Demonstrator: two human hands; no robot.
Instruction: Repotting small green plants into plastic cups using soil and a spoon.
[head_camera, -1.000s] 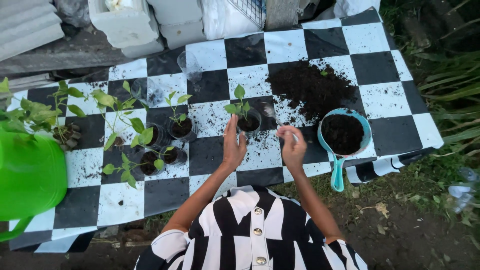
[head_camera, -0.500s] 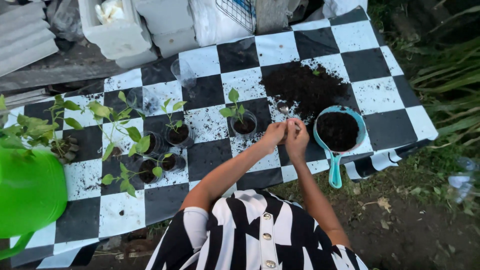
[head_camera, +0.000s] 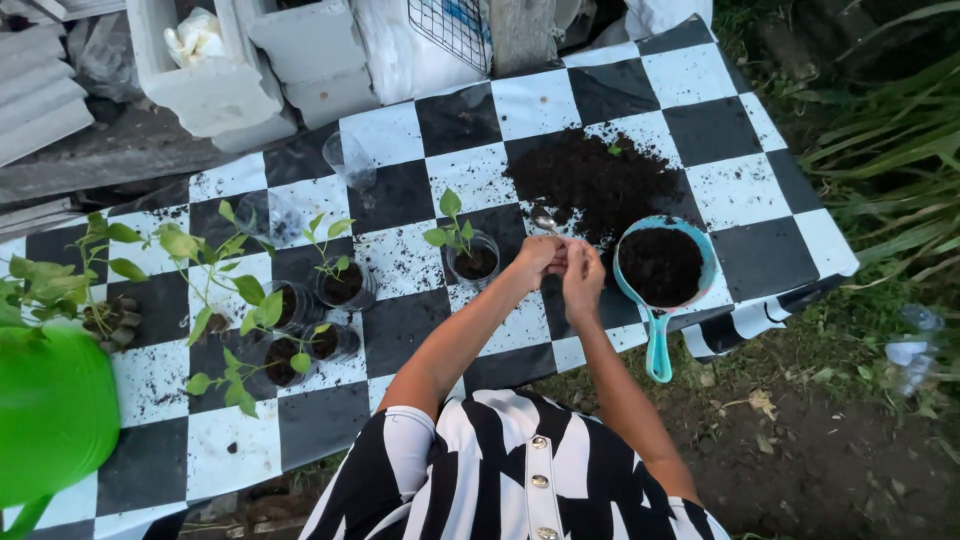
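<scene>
Both hands meet over the checked cloth (head_camera: 740, 170), left hand (head_camera: 540, 258) pressed against right hand (head_camera: 583, 275), fingers curled together around a spoon (head_camera: 545, 221); which hand actually grips it I cannot tell. The spoon's bowl pokes out toward the soil heap (head_camera: 590, 180), between the seedling cup (head_camera: 473, 258) and the teal scoop (head_camera: 660, 272) of soil, handy for filling. No labels show.

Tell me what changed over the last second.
The left hand let go of the seedling cup and moved right to meet the right hand; both now touch together, with the spoon poking out above them. The seedling cup, the soil pile and the blue scoop of soil stayed put.
</scene>
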